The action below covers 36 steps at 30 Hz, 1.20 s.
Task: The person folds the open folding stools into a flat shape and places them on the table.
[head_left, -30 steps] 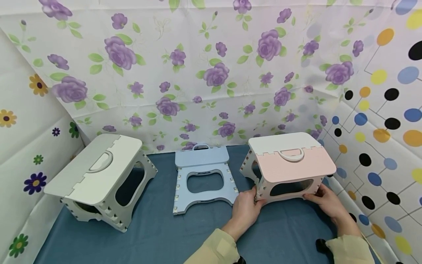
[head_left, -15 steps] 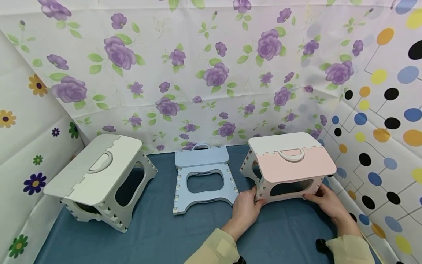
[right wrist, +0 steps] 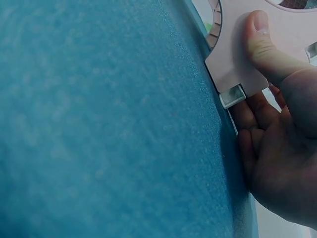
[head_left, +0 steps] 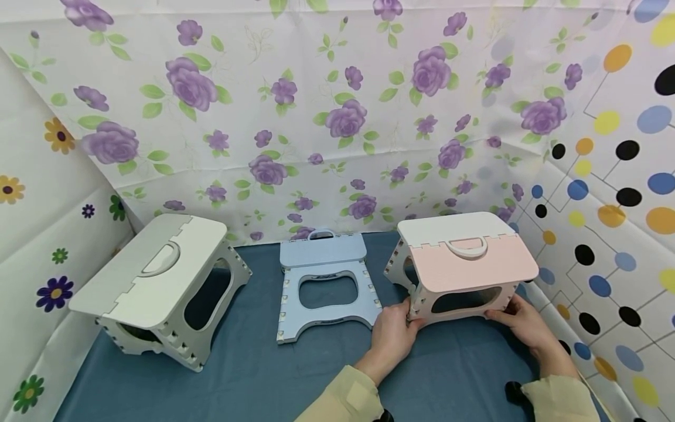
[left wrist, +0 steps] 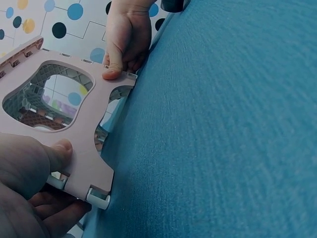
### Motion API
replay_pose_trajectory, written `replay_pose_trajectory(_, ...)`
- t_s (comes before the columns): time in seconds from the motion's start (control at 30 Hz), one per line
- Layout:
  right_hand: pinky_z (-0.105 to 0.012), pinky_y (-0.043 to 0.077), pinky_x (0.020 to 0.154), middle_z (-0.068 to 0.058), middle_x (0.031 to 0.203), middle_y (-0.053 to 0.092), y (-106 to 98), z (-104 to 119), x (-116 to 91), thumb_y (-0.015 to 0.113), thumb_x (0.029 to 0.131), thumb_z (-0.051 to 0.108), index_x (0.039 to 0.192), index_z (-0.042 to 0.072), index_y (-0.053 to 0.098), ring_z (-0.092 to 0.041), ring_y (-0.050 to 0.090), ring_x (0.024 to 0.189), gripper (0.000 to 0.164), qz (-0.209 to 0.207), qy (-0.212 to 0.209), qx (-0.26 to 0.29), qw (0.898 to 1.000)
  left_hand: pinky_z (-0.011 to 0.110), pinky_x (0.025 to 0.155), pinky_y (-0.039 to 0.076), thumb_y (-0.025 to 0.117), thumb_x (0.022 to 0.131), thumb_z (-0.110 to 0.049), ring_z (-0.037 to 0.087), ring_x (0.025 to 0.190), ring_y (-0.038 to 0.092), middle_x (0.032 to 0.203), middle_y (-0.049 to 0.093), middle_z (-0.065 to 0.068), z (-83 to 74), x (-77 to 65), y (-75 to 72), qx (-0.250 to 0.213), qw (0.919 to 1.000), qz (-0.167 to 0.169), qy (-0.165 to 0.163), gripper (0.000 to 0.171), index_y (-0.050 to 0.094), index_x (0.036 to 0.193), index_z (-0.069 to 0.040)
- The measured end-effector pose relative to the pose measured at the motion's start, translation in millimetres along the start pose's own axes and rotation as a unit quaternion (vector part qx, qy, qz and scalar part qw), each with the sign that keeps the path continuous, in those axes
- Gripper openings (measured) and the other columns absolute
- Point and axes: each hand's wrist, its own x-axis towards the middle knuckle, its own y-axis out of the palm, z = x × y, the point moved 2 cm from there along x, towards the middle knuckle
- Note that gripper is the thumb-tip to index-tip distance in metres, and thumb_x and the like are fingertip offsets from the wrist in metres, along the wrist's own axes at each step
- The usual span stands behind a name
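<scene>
A pink and white folding step stool (head_left: 469, 258) stands unfolded at the right of the table, its handle (head_left: 467, 248) lying flat on the top. My left hand (head_left: 392, 334) grips the lower left corner of its front leg panel, thumb on the pink face. At the lower right corner my right hand (head_left: 522, 328) does the same. In the left wrist view both thumbs press on the pink leg panel (left wrist: 86, 124), with fingers behind its edges. The right wrist view has the right thumb on the panel (right wrist: 237, 54), the fingers curled behind.
A light blue folding stool (head_left: 327, 287) lies folded flat in the middle, close beside my left hand. A white and grey folding stool (head_left: 163, 269) stands unfolded at the left. Blue cloth (head_left: 253, 375) covers the table. Patterned sheets (head_left: 316, 117) hang behind and at both sides.
</scene>
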Motion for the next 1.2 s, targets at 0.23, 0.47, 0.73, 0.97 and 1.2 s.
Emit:
replay_pose_trajectory(0.23, -0.025, 0.049, 0.084, -0.016, 0.131, 0.061, -0.5, -0.1, -0.6, 0.075, 0.104, 0.031, 0.154, 0.001, 0.046, -0.016, 0.058, 0.106, 0.065, 0.004, -0.005, 0.006, 1.000, 0.025, 0.066, 0.054, 0.085, 0.095, -0.032, 0.009, 0.082, 0.072, 0.098, 0.078, 0.002, 0.0, -0.3, 0.4, -0.003, 1.0000, -0.001, -0.003, 0.030, 0.075, 0.118, -0.014)
replay_pose_trajectory(0.47, -0.026, 0.051, 0.084, -0.011, 0.126, 0.063, -1.9, -0.8, 0.1, 0.075, 0.104, 0.029, 0.151, 0.001, 0.048, -0.012, 0.061, 0.104, 0.060, 0.004, -0.028, 0.023, 0.999, 0.022, 0.063, 0.052, 0.086, 0.094, -0.027, 0.004, 0.078, 0.069, 0.096, 0.078, 0.001, -0.7, 0.5, 0.4, -0.028, 0.9996, -0.002, -0.003, 0.027, 0.076, 0.114, -0.014)
replay_pose_trajectory(0.73, -0.028, 0.051, 0.084, -0.013, 0.126, 0.062, -2.5, 0.0, 0.2, 0.075, 0.104, 0.030, 0.151, 0.002, 0.049, -0.015, 0.060, 0.105, 0.060, 0.008, -0.028, 0.024, 0.999, 0.021, 0.062, 0.051, 0.086, 0.093, -0.027, 0.003, 0.076, 0.068, 0.096, 0.078, 0.000, 0.4, 0.5, 0.2, -0.029, 0.9996, -0.003, -0.004, 0.026, 0.076, 0.113, -0.014)
replay_pose_trajectory(0.97, -0.027, 0.051, 0.083, -0.003, 0.122, 0.063, -1.6, 1.4, -0.9, 0.075, 0.104, 0.027, 0.150, 0.001, 0.049, -0.012, 0.061, 0.103, 0.059, 0.010, -0.033, 0.037, 0.999, 0.021, 0.061, 0.050, 0.086, 0.093, -0.028, 0.004, 0.075, 0.067, 0.093, 0.077, 0.000, 0.8, 1.0, 0.7, -0.026, 0.9996, -0.002, -0.003, 0.025, 0.076, 0.112, -0.015)
replay_pose_trajectory(1.2, -0.026, 0.052, 0.084, -0.001, 0.123, 0.064, -2.3, 0.0, -1.0, 0.075, 0.104, 0.027, 0.151, 0.001, 0.049, -0.011, 0.061, 0.104, 0.060, 0.012, -0.034, 0.045, 0.998, 0.020, 0.059, 0.049, 0.086, 0.093, -0.027, 0.002, 0.073, 0.066, 0.092, 0.077, -0.001, 1.4, 0.5, 2.1, -0.029, 0.9996, -0.003, -0.003, 0.025, 0.076, 0.113, -0.015)
